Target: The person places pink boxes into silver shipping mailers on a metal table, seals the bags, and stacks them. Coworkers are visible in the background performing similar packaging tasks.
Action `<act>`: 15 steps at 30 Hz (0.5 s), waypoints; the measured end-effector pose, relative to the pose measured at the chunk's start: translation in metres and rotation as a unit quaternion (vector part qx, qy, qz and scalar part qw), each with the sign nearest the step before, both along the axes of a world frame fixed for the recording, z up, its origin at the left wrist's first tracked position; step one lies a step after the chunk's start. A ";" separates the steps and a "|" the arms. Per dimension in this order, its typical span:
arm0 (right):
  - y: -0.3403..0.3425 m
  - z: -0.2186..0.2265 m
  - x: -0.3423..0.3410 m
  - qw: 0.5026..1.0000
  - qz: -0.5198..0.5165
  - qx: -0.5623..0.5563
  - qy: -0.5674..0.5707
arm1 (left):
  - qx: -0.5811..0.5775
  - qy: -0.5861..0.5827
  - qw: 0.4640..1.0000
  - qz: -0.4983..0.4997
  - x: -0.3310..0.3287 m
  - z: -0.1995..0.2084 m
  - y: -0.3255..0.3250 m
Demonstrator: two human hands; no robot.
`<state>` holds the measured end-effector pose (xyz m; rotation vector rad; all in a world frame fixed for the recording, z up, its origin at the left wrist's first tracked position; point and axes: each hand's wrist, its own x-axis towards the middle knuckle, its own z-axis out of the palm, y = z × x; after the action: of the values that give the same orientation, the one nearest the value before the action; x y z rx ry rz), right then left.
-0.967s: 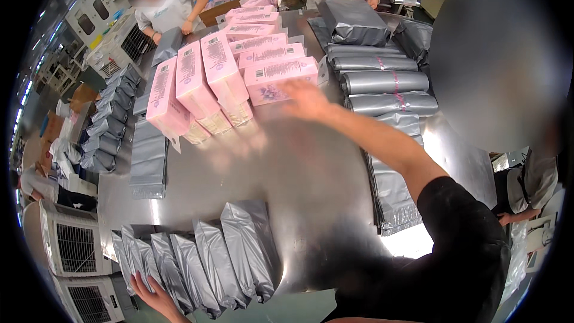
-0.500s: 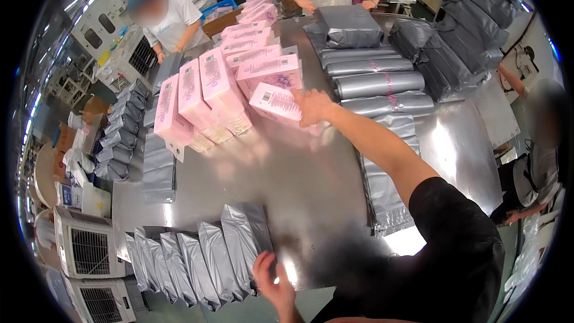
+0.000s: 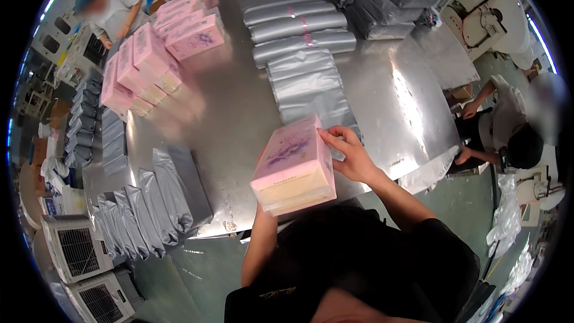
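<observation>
I hold a pink floral pack with a cream lower side above the table's near edge. At its right side, my right hand grips it with bent fingers on the edge. My left hand is under and behind its left side; most of the fingers are hidden. Just beyond the pack lies a stack of flat grey plastic bags. Further left, more pink packs stand in rows. Filled grey bags stand in a row at the table's near left.
The metal table bears rolled grey bag bundles and full grey parcels at its far side. A co-worker stands at the far left; another person is on the right. White fan-like units stand lower left.
My right hand has brought a pink pack from the rows back toward me. My left hand has moved from beside the filled grey bags to the pack. The view has shifted.
</observation>
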<state>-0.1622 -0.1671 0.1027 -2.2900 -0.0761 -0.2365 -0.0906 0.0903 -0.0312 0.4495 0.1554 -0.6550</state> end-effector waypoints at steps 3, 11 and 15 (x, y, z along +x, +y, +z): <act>-0.020 -0.016 -0.048 0.963 -0.033 0.245 0.104 | 0.067 -0.104 0.992 -0.019 -0.013 0.056 -0.047; -0.066 -0.041 -0.116 0.615 -0.075 0.771 0.147 | 0.498 -0.617 0.605 0.074 -0.072 0.087 -0.097; -0.072 -0.053 -0.134 0.709 -0.077 0.688 0.136 | 0.511 -0.691 0.510 0.024 -0.055 0.068 -0.085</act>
<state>-0.2966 -0.2389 0.0501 -0.7821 0.3466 0.0112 -0.1452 0.0049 0.0370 2.0074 -1.0749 0.1246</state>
